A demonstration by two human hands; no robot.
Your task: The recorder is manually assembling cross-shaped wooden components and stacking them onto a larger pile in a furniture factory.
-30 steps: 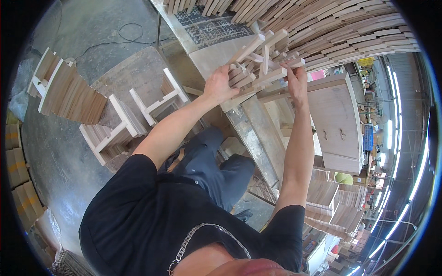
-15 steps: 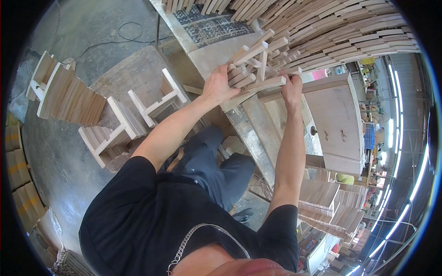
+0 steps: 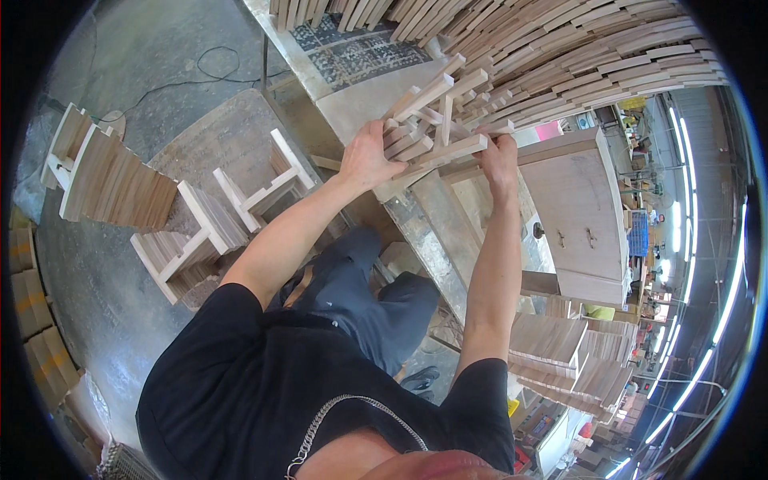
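Across the left of the frame spreads a grey workshop floor (image 3: 96,304), dusty and scuffed. Filling the upper right is a broad pile of wooden strips (image 3: 576,52), packed in long, uneven rows. Below that pile, a workbench (image 3: 340,112) runs from the upper left toward the centre. At right of centre stands a pale wooden panel (image 3: 572,208) with two small dark marks on its face.

Upper left on the floor rests a stack of curved slats (image 3: 124,180); nearer the centre sit two smaller stacks with H-shaped pale ends. Taped cardboard cartons (image 3: 40,344) line the left edge.

Over the bench, at upper centre, is a cluster of square wooden bars (image 3: 412,144), some crossing at angles. The left hand (image 3: 368,156) grips the cluster's left side, thumb and fingers spread around the bars. The right hand (image 3: 500,164) is closed narrowly around bar ends on the right side.

Smaller still, a blue crate (image 3: 638,233) shows at far right, and a thin black cable (image 3: 168,83) curls across the floor, upper left.
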